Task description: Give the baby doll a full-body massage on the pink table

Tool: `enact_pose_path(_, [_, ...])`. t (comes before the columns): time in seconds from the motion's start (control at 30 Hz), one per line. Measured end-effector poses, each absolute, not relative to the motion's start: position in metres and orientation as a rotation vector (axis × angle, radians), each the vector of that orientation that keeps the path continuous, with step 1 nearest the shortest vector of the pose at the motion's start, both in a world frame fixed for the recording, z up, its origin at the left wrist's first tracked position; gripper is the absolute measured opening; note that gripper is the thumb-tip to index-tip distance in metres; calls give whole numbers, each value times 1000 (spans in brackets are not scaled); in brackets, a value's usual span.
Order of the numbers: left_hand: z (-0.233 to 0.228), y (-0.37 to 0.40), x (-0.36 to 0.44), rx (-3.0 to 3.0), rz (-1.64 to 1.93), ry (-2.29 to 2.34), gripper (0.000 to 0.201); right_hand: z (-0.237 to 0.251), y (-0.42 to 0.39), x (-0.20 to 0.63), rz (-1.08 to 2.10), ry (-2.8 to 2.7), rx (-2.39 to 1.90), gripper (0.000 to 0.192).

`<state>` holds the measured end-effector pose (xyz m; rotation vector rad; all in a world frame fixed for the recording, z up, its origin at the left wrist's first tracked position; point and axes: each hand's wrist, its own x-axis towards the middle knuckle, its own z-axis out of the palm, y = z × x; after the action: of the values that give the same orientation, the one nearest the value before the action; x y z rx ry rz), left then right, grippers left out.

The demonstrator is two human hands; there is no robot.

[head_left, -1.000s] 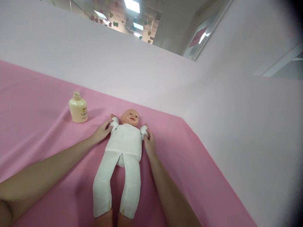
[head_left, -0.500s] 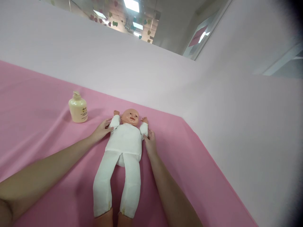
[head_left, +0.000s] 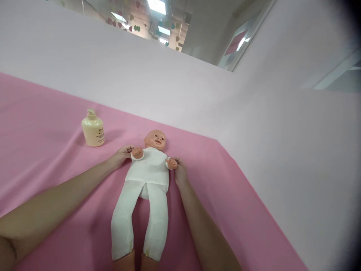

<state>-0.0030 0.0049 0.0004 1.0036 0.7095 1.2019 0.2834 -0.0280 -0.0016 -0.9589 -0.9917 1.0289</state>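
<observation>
A baby doll [head_left: 148, 167] with a white cloth body lies on its back, head toward the wall and feet toward me. Its forearms are bent up over the chest sides, the small fists pointing toward me. My left hand [head_left: 122, 155] is closed on the doll's arm at the left of the view, beside the fist. On the other side, my right hand [head_left: 181, 171] has its fingers round the other arm, partly hidden behind the doll's fist. The doll's feet run out of the bottom of the frame.
A cream pump bottle [head_left: 93, 130] stands upright to the left of the doll's head. Pink cloth [head_left: 56, 113] covers the surface under everything. A white wall [head_left: 158, 90] rises behind, with a window [head_left: 166, 26] above it.
The doll's forearms have swung from pointing up beside its head to lying forward and down by the chest. My hands have stayed by its arms, fingers now closer in.
</observation>
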Motion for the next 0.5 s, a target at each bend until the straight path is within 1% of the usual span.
enact_pose_path(0.2, [7,-1,1,1090,1268,729,40,2,-32,278,984,-1040,-1046,18])
enact_pose_path(0.27, [8,-1,0,1111,1283,760,44,1,-32,278,949,-1060,-1043,20])
enact_pose_path(0.4, [7,0,-2,1146,1269,863,55,0,-33,279,893,-1080,-1052,37])
enact_pose_path(0.5, [6,0,-2,1189,1280,931,58,3,-36,278,847,-1127,-1099,45])
